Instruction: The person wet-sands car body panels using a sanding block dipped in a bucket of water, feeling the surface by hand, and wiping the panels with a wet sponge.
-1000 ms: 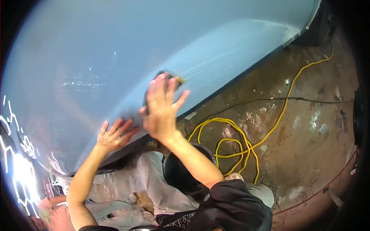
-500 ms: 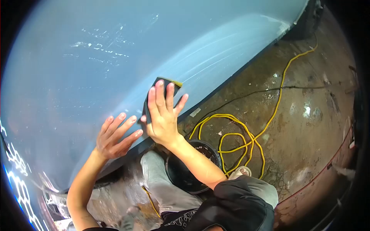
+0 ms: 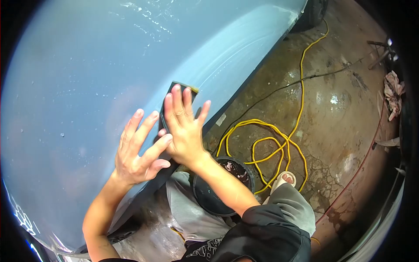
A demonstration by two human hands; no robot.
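A blue-grey car panel (image 3: 109,74), wet with droplets and paler along its lower edge, fills the upper left. My right hand (image 3: 185,135) lies over a dark sanding block (image 3: 168,102) with a yellowish edge, fingers stretched along it and thumb at its side, holding it against the panel. Just left of it is my left hand (image 3: 139,150), its fingers apart and nothing in it. Its fingertips come close to the right thumb; I cannot tell whether they touch it or the panel.
A black bucket (image 3: 209,196) with dark contents stands on the wet floor between my legs. Coiled yellow hose (image 3: 279,131) and a thin dark cable (image 3: 323,75) lie to the right. At the far right are a crumpled cloth (image 3: 393,94) and a dark metal stand (image 3: 380,53).
My left hand has moved up and right, closer to the right hand, fingers spreading wider. The right hand stays on the block. The whole view has shifted, bringing the crumpled cloth into sight.
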